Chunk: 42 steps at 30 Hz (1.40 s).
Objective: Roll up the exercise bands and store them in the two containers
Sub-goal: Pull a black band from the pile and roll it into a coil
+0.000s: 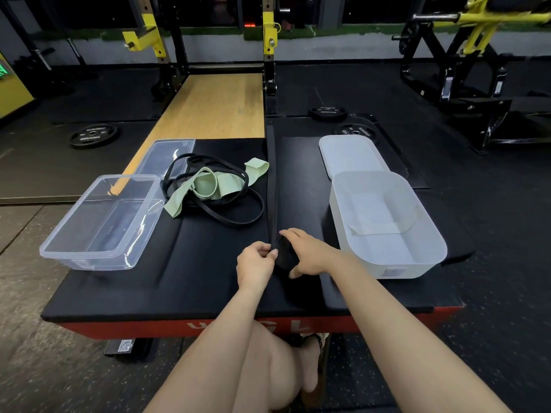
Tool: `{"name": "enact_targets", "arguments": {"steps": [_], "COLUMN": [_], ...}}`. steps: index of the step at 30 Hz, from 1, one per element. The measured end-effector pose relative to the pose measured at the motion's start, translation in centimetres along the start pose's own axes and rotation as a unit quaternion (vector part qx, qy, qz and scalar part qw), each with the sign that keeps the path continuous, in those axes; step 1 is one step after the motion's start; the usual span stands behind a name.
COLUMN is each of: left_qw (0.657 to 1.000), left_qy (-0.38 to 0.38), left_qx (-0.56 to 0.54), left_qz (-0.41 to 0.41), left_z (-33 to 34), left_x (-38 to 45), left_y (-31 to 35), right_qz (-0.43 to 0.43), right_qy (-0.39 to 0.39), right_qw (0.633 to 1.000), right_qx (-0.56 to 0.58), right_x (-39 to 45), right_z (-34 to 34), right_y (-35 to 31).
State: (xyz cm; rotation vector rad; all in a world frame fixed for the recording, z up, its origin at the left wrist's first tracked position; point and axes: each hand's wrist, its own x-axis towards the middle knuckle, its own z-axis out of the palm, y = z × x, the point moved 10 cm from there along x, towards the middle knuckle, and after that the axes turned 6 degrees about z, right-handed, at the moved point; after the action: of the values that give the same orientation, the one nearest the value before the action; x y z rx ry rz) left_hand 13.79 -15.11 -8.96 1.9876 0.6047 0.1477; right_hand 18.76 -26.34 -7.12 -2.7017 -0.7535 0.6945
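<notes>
A wide black band [271, 180] lies stretched away from me along the middle of the black padded bench [190, 281]. Its near end is wound into a dark roll [284, 254]. My right hand [310, 253] wraps over the roll from the right. My left hand [257, 262] pinches the band's edge just left of the roll. A pale green band [220, 184] and a thin black loop band [235, 216] lie tangled at the bench's middle left. The clear container [101, 225] stands at the left, the white container [384, 225] at the right, both without bands.
A clear lid [170, 155] lies behind the clear container and a white lid [350, 155] behind the white one. Weight plates [93, 135] rest on the floor. A squat rack [268, 40] stands beyond the wooden platform [214, 105]. My knees are below the bench's front edge.
</notes>
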Motion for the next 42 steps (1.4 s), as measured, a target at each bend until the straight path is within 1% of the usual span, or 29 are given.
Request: {"name": "enact_targets", "arguments": {"steps": [2,5,8,10,15,24,31,36,40,42], "left_qw": [1.000,1.000,1.000,1.000,1.000,1.000,0.999,0.999,0.998,0.998], "left_qy": [0.001,0.002,0.003,0.004,0.003,-0.010,-0.037,-0.035,-0.032,-0.023], "left_qx": [0.007,0.015,0.017,0.013,0.029,-0.010,-0.005,-0.004,0.021,0.015], "left_qz": [-0.001,-0.003,-0.001,0.004,0.011,0.025,0.031,0.031,0.044,0.050], "left_z": [-0.1,-0.1,-0.1,0.0,0.0,0.3,0.9,1.0,0.9,0.7], "left_x": [0.0,-0.1,0.0,-0.1,-0.1,-0.1,-0.2,0.0,0.1,0.1], "left_y": [0.2,0.2,0.3,0.3,0.2,0.5,0.6,0.7,0.9,1.0], "right_qz": [0.007,0.032,0.095,0.122,0.139,0.094,0.064,0.037,0.025,0.018], "right_qy": [0.008,0.054,0.143,0.193,0.240,0.185,0.122,0.075,0.052,0.040], "right_qw": [1.000,0.998,0.985,0.973,0.960,0.978,0.990,0.996,0.998,0.999], "right_qx": [0.013,-0.002,0.010,0.010,0.021,0.035,0.022,0.026,0.024,0.020], "right_x": [-0.1,-0.8,-2.3,-3.1,-2.9,-2.0,-1.3,-1.1,-0.9,-0.7], "right_z": [0.1,-0.1,-0.6,-0.6,-1.0,-1.1,-1.1,-1.0,-0.8,-0.8], "right_y": [0.3,0.6,1.3,1.3,0.4,0.3,0.1,-0.1,-0.2,-0.2]}}
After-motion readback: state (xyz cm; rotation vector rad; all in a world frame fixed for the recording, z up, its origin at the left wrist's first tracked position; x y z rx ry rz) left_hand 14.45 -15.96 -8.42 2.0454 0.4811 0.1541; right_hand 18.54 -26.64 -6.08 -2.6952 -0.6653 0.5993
